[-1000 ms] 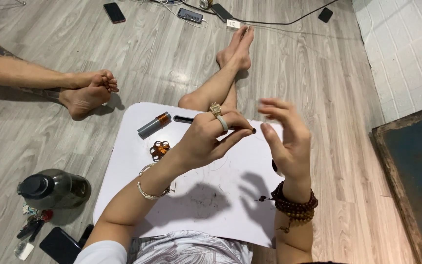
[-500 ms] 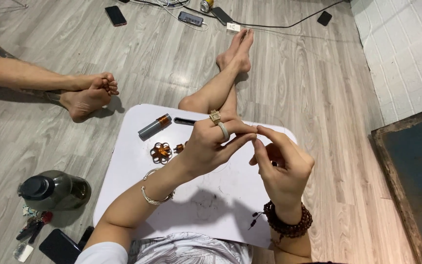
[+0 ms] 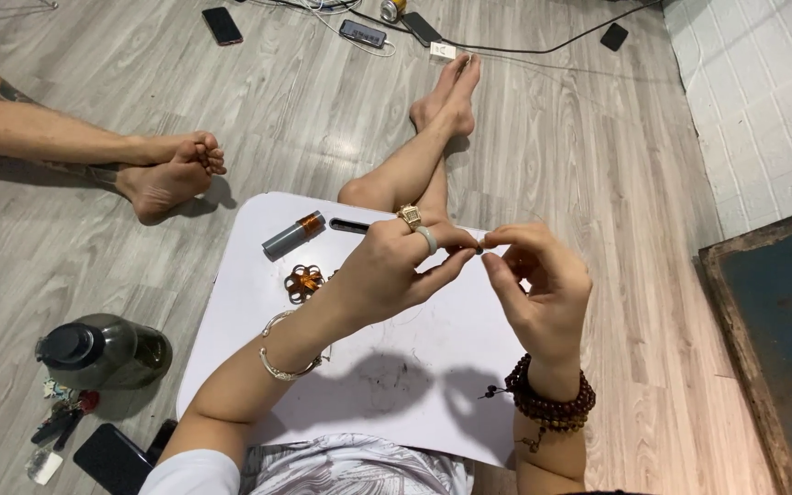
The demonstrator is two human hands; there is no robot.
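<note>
My left hand (image 3: 394, 270), with a gold ring and a pale band on its fingers, and my right hand (image 3: 543, 289) meet fingertip to fingertip above a white lap tray (image 3: 433, 376). Between the pinched fingertips sits a tiny dark bead (image 3: 480, 246); it is too small to tell which hand grips it. On the tray lie a copper wire flower (image 3: 303, 280) just left of my left hand and a grey tube with a spool of copper wire (image 3: 291, 236) on its end. A silver bangle (image 3: 286, 367) circles my left wrist, dark bead bracelets (image 3: 547, 403) my right.
Another person's bare legs and feet (image 3: 162, 174) rest on the wooden floor at the left. A dark jug (image 3: 103, 353), keys (image 3: 61, 417) and a phone (image 3: 112, 456) lie at lower left. Phones, cables and a can lie along the far edge. A tiled wall (image 3: 763, 101) stands at right.
My right hand came down and left from an open raised pose to meet my left hand's fingertips. My left hand stayed almost in place.
</note>
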